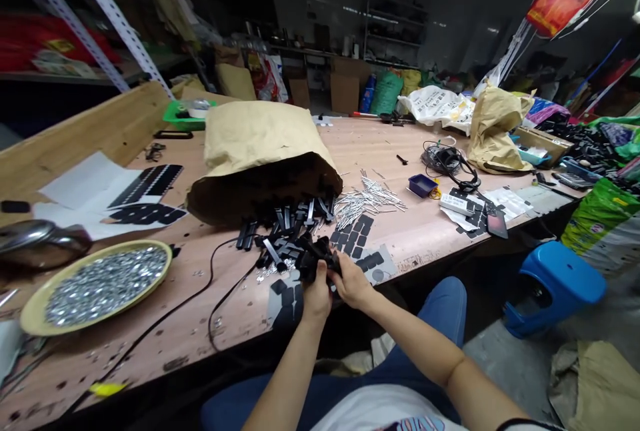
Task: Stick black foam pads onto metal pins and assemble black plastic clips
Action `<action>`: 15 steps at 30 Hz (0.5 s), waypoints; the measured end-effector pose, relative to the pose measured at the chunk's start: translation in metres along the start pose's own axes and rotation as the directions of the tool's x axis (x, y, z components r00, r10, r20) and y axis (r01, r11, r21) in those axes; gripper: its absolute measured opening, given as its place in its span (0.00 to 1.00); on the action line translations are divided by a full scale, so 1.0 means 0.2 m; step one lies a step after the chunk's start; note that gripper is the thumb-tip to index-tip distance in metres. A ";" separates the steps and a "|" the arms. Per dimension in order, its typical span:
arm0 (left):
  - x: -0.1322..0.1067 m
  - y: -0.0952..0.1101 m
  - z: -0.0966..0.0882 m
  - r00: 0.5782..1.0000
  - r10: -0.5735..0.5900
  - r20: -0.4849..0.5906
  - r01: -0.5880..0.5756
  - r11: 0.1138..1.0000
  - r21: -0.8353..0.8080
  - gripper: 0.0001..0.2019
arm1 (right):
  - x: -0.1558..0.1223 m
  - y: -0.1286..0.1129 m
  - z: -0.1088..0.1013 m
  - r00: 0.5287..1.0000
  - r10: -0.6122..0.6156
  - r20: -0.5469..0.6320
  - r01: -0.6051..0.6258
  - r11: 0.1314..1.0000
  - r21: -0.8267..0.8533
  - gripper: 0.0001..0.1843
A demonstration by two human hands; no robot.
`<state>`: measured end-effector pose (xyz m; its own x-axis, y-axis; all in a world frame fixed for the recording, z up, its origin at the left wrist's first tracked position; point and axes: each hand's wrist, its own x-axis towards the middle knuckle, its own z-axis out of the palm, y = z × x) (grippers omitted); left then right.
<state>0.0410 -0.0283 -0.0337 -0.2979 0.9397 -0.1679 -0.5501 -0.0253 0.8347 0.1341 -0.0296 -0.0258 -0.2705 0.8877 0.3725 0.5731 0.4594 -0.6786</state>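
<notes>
Your left hand (318, 292) and right hand (352, 282) both have their grip clamped on dark parts (315, 256), neither nearer, long axis unclear. Glossy black pieces (286, 219) lie at eleven o'clock, slim silvery pins (369, 202) at one; beyond, at eleven, a creased paper sack (265, 131) rests on the surface (363, 146).

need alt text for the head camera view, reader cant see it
A person's left hand and right hand hold black parts at the edge of a workbench. Beyond them, a paper bag lies open behind a pile of dark pieces, with silver rods to the right and a dish of shiny pieces to the left.
</notes>
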 end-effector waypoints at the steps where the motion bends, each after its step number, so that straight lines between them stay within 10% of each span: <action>1: 0.02 0.03 0.01 0.998 -0.048 0.039 0.051 0.997 -0.065 0.22 | 0.01 0.01 0.00 1.000 0.000 0.017 0.001 1.000 -0.013 0.25; 6: 0.09 0.14 0.03 0.966 -0.257 0.026 0.258 0.956 -0.140 0.17 | 0.05 0.06 -0.05 0.981 -0.053 0.185 0.053 0.999 0.004 0.21; 15: 0.02 0.01 0.08 0.978 0.063 -0.200 -0.053 0.997 0.054 0.17 | 0.08 0.03 0.05 0.975 0.139 -0.171 -0.136 0.990 0.028 0.23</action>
<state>0.0509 -0.0186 -0.0242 -0.4818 0.8492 -0.2163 -0.4902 -0.0566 0.8698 0.1248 -0.0117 -0.0303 -0.0519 0.9244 0.3778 0.5827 0.3353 -0.7403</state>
